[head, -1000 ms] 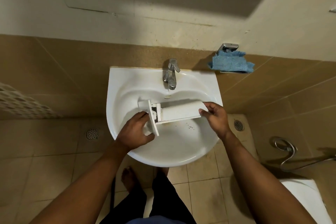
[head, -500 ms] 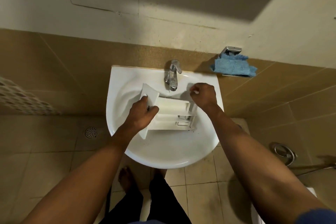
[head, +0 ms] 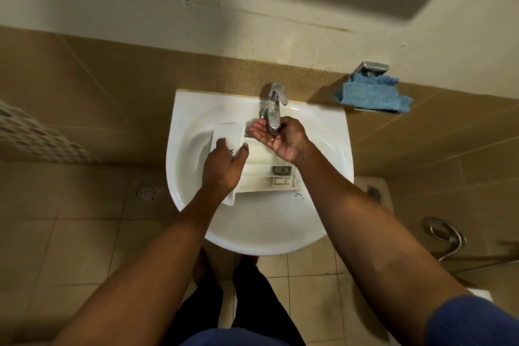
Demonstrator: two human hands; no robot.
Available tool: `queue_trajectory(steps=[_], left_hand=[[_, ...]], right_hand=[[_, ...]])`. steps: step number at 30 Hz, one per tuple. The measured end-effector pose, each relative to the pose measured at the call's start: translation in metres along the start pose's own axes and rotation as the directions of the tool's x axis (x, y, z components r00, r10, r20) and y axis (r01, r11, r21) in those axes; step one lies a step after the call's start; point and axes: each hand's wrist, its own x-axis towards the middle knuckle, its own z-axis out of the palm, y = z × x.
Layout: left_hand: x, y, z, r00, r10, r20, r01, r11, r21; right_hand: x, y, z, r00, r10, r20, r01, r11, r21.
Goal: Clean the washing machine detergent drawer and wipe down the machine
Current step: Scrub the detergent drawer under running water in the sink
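Note:
The white detergent drawer (head: 264,174) lies in the white sink (head: 252,244), compartments facing up and its front panel to the left. My left hand (head: 223,167) grips that front panel, thumb and fingers curled over its upper edge. My right hand (head: 280,135) is cupped palm-up just under the spout of the chrome tap (head: 275,104), above the drawer's far end, and holds nothing. I cannot make out any running water. A few dark specks (head: 299,194) lie in the basin by the drawer's right end.
A blue cloth (head: 370,94) sits on a metal wall holder to the right of the sink. Below are a tiled floor with a round drain (head: 146,191) at the left and a coiled spray hose (head: 446,233) at the right. My legs stand under the basin.
The drawer has been turned compartments-up and set nearer the tap. My right hand let go of its end and moved up under the spout. My left hand still holds the front panel.

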Motion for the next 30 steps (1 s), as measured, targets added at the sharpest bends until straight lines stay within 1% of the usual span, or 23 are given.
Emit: queue_trajectory(steps=[3, 6, 8, 9, 11, 15, 17, 19, 21, 23, 24, 26, 27, 28, 29, 30], left_hand=[[-0.003, 0.003, -0.001, 0.997, 0.042, -0.061, -0.042, 0.999, 0.015], [-0.006, 0.006, -0.003, 0.996, 0.054, -0.066, -0.052, 0.998, 0.033], [-0.007, 0.008, -0.003, 0.996, 0.054, -0.069, -0.051, 0.998, 0.042], [-0.007, 0.008, -0.003, 0.996, 0.055, -0.075, -0.052, 0.998, 0.047], [-0.009, 0.010, -0.004, 0.995, 0.059, -0.079, -0.055, 0.997, 0.052], [-0.009, 0.012, -0.006, 0.996, 0.057, -0.068, -0.053, 0.997, 0.057], [-0.009, 0.013, -0.005, 0.996, 0.052, -0.072, -0.048, 0.997, 0.060], [-0.009, 0.012, -0.005, 0.996, 0.053, -0.069, -0.049, 0.997, 0.053], [-0.009, 0.011, -0.004, 0.996, 0.049, -0.068, -0.046, 0.998, 0.041], [-0.008, 0.011, -0.005, 0.997, 0.045, -0.062, -0.043, 0.998, 0.038], [-0.008, 0.011, -0.005, 0.997, 0.043, -0.057, -0.041, 0.998, 0.039], [-0.008, 0.012, -0.005, 0.998, 0.039, -0.050, -0.036, 0.998, 0.044], [-0.009, 0.013, -0.004, 0.998, 0.033, -0.045, -0.031, 0.998, 0.047], [-0.009, 0.014, -0.004, 0.999, 0.025, -0.039, -0.023, 0.999, 0.050], [-0.008, 0.013, -0.004, 0.999, 0.020, -0.033, -0.018, 0.999, 0.052], [-0.008, 0.013, -0.004, 0.999, 0.018, -0.029, -0.017, 0.999, 0.051]], right_hand=[[0.004, 0.001, -0.007, 1.000, 0.006, 0.006, -0.005, 0.999, -0.040], [0.009, 0.000, -0.005, 1.000, 0.013, 0.017, -0.013, 0.999, -0.029], [0.009, -0.001, -0.003, 1.000, 0.007, -0.002, -0.007, 1.000, -0.021], [0.007, -0.001, -0.003, 1.000, 0.002, -0.023, -0.003, 0.999, -0.044], [-0.001, 0.000, -0.007, 0.996, -0.010, -0.086, -0.005, 0.986, -0.168], [-0.032, 0.018, -0.024, 0.976, -0.057, -0.211, -0.038, 0.906, -0.420], [-0.044, 0.036, -0.031, 0.965, -0.118, -0.236, -0.020, 0.859, -0.512], [-0.053, 0.060, -0.035, 0.954, -0.218, -0.205, 0.065, 0.818, -0.571], [-0.056, 0.081, -0.041, 0.919, -0.376, -0.119, 0.217, 0.733, -0.644], [-0.059, 0.097, -0.051, 0.844, -0.531, -0.077, 0.345, 0.646, -0.681], [-0.060, 0.102, -0.057, 0.794, -0.600, -0.099, 0.382, 0.619, -0.687], [-0.062, 0.109, -0.066, 0.688, -0.705, -0.173, 0.398, 0.565, -0.723], [-0.063, 0.112, -0.068, 0.663, -0.731, -0.160, 0.380, 0.513, -0.770], [-0.063, 0.116, -0.066, 0.677, -0.731, -0.085, 0.349, 0.421, -0.837], [-0.064, 0.122, -0.064, 0.717, -0.696, 0.033, 0.314, 0.280, -0.907], [-0.063, 0.129, -0.063, 0.762, -0.628, 0.157, 0.288, 0.113, -0.951]])
